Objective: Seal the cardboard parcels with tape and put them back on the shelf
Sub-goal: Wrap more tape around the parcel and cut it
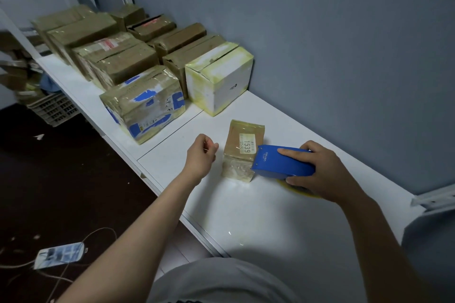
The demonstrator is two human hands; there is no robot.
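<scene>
Grey shirt (221, 283): filling the bottom edge of the head view, on the camera side of the small parcel.
Left hand (200, 155): hovering just left of the small parcel, apart from it, fingers loosely curled with nothing seen in them.
Right hand (320, 172): gripping the blue tape dispenser, index finger lying along its top and thumb pressing its near side.
Blue tape dispenser (283, 162): touching the small parcel's right edge with its front end, yellowish tape roll (302, 192) showing underneath.
Small parcel (243, 145): sitting on the white shelf board (270, 224), wrapped in glossy tape, a label reading 1539 facing up.
Blue-marked parcel (145, 103): lying beyond and left of the small parcel, well apart.
White box (219, 76): standing beyond the small parcel, against the grey wall.
Brown taped parcels (118, 61): lining up in two rows farther beyond the small parcel.
Phone (60, 254): lying on the dark floor, far left and nearer than the small parcel, with a cable attached.
</scene>
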